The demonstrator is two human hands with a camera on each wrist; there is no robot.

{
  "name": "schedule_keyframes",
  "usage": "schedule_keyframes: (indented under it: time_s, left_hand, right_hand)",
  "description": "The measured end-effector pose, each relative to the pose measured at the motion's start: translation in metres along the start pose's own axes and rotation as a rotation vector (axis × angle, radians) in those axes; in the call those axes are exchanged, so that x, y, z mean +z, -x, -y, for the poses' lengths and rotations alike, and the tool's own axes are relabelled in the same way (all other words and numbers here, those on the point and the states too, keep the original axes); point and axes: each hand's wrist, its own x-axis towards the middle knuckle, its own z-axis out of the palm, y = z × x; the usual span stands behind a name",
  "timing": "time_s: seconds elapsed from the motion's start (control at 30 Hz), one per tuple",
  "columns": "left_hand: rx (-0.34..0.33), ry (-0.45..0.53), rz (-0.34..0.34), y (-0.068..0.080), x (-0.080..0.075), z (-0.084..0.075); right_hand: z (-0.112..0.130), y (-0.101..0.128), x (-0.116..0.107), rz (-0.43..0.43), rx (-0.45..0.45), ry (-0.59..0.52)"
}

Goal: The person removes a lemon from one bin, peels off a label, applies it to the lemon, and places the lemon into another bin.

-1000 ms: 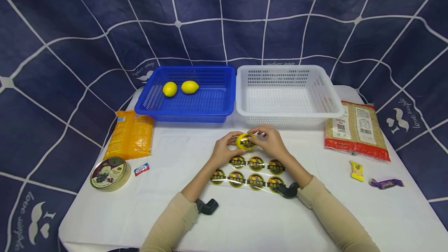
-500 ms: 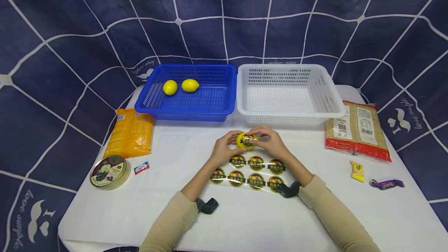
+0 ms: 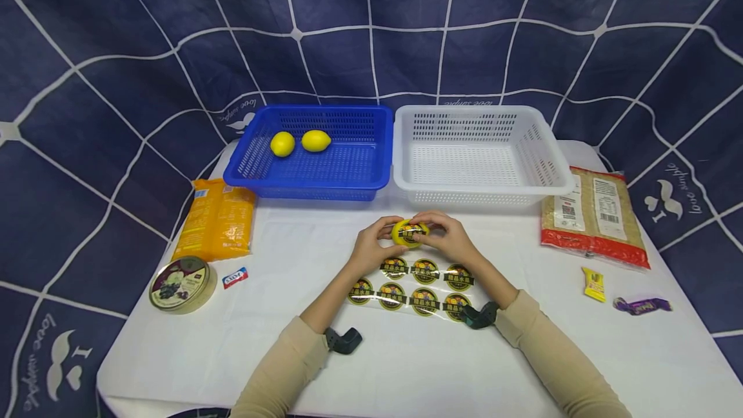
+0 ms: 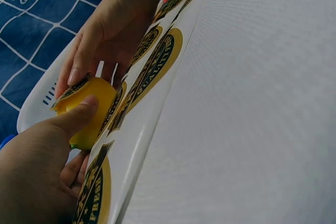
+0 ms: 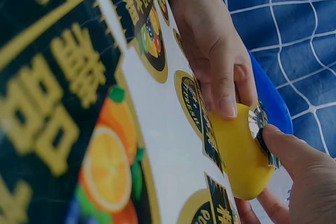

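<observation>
Nearby, sticker sheet (image 3: 411, 289) lies under both hands' lemon (image 3: 409, 233).

Long beige sleeves reach both wrists, each wrist bearing a small black camera mount; hands bare

Two baskets (image 3: 383, 176) side by side — sticker sheet (image 3: 409, 289) before them.

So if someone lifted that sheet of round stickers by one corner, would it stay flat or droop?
Probably droop: the sticker sheet looks thin and clear, and its edge already curls off the table in the left wrist view. It seems very light and glossy, so a push would likely slide it.
</observation>
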Motion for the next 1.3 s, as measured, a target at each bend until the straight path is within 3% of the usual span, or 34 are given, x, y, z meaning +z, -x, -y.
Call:
schedule_keyframes:
  time_s: [0.33,0.9,1.13,1.3]
  left_hand:
    - [0.001,-0.008,0.002,-0.001,0.000,-0.001]
    - [-0.025,-0.010,0.000,0.000,0.000,0.002]
    - [0.039,-0.033,-0.013,-0.006,0.007,0.040]
    - [0.117,-0.030,0.012,-0.003,0.005,0.023]
  right_hand:
    - [0.033,0.002,-0.002,0.036,0.007,0.020]
    - [0.025,0.003,-0.002,0.080,-0.029,-0.023]
    - [0.032,0.004,-0.002,0.073,-0.009,-0.033]
    - [0.031,0.005,0.000,0.056,-0.026,-0.046]
